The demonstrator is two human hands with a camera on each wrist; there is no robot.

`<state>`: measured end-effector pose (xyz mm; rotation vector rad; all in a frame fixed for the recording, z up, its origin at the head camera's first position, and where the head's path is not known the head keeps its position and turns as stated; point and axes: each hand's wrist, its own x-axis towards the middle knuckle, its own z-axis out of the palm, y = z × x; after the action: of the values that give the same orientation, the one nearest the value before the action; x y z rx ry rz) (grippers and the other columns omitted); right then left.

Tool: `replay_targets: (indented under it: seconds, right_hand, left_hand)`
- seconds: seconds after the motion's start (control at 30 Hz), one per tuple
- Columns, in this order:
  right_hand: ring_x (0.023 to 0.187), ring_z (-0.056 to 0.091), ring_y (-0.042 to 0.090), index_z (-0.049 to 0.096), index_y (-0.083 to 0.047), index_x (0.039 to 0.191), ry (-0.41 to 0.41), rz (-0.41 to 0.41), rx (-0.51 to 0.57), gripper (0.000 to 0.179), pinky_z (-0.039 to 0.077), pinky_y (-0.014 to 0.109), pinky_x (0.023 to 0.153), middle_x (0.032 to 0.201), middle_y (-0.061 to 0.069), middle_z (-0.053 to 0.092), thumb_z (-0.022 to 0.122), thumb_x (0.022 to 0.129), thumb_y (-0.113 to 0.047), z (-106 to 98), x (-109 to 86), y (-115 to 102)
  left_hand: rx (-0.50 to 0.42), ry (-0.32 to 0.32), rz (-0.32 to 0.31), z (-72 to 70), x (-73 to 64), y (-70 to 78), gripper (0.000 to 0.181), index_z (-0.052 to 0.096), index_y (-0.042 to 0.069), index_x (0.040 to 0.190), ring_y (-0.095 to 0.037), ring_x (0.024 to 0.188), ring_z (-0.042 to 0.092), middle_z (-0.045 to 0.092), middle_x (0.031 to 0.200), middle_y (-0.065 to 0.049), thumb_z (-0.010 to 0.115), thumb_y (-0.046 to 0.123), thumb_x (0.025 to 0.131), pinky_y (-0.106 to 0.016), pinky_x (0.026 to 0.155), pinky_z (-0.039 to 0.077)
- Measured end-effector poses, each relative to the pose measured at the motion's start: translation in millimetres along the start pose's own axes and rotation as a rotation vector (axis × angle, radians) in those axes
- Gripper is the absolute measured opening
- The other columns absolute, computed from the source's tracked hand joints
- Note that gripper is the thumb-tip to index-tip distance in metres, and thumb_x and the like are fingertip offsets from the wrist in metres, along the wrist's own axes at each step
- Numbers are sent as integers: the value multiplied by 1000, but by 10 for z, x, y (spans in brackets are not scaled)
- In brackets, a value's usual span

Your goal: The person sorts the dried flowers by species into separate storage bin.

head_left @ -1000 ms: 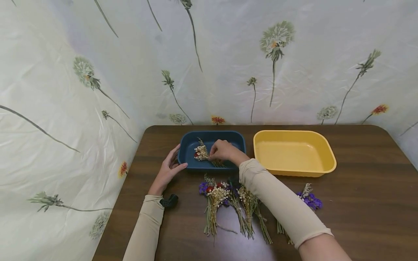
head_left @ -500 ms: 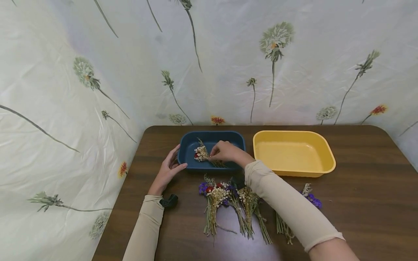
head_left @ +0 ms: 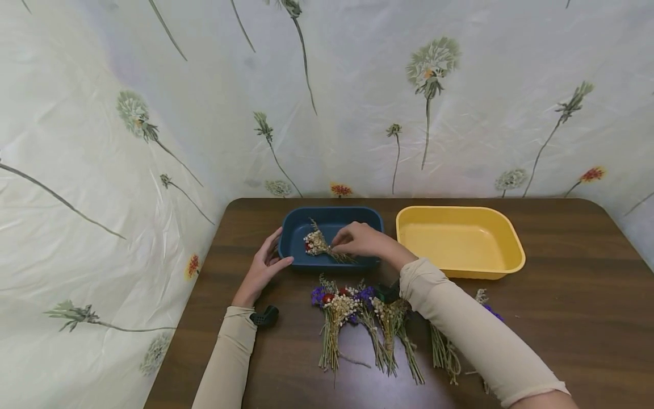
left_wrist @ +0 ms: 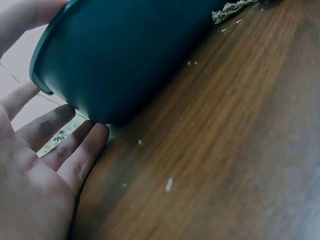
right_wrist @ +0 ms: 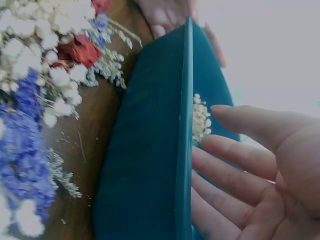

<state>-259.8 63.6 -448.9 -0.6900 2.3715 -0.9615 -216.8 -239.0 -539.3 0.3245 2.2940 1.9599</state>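
Note:
A small bunch of dried flowers [head_left: 317, 243], cream with a touch of red, lies in the blue tub [head_left: 291, 227]. Over the tub's right half is my right hand [head_left: 361, 240], its fingertips right by the bunch's stems. In the right wrist view, thumb and index finger of this right hand [right_wrist: 270, 170] stand apart, and the cream blossoms [right_wrist: 201, 117] show beyond them. My left hand [head_left: 260, 270] touches the tub's left end with spread fingers. The left wrist view has those fingers [left_wrist: 82, 157] against the outer wall, nearly straight.
A yellow tub [head_left: 460, 244] stands right of the blue one. In front lie several tied bunches of dried flowers [head_left: 341, 309], purple, red and cream. Another bunch [head_left: 441, 349] is partly hidden under the right sleeve. A patterned cloth [head_left: 347, 102] hangs behind the table.
My right hand has let go of the bunch in the blue tub and drawn slightly right, uncovering more of its stems. The left hand stays at the tub's end.

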Motion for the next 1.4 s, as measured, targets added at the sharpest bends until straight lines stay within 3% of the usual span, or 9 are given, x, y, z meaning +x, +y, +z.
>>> replay_targets:
  seconds: [0.17,0.4,0.57,0.8,1.07,1.4]
  right_hand:
    - [98,75,28,70,0,129,5,-40,31,37,62,39,84,122,15,75,66,102,-25,15,-116,24]
    - [116,71,30,69,0,129,64,-125,60,38,57,47,99,128,15,73,67,102,-26,27,-364,39]
    - [120,69,28,72,-11,127,148,-112,90,33,53,52,105,127,9,74,68,101,-32,13,-592,20]
    - [112,71,22,73,-16,122,263,-81,103,28,56,49,99,120,4,75,70,100,-34,13,-920,-28]
    - [102,73,17,70,-14,124,360,-54,130,31,60,35,88,113,4,77,73,98,-29,145,-1247,-5]
    - [84,72,8,68,-14,110,540,44,51,26,57,26,74,94,-3,75,82,90,-22,360,-1623,3]
  left_hand:
    - [-7,4,-2,2,-4,-2,77,32,31,163,-28,155,34,34,168,-7,72,20,98,-55,120,35]
    - [-5,-1,4,-7,10,-19,76,32,29,163,-30,154,36,33,169,-7,71,19,99,-52,119,37]
    - [-5,-4,12,-6,14,-3,76,31,28,163,-31,154,36,32,169,-8,70,16,99,-56,119,36]
    - [-15,4,7,3,6,-4,77,32,30,163,-28,155,34,33,169,-6,73,20,98,-59,121,32]
    - [-7,3,-4,9,4,8,78,31,30,163,-26,156,33,32,169,-5,73,22,98,-58,122,32]
    - [-17,8,-6,3,-3,8,77,33,33,162,-25,155,35,35,168,-3,73,19,98,-57,121,33]
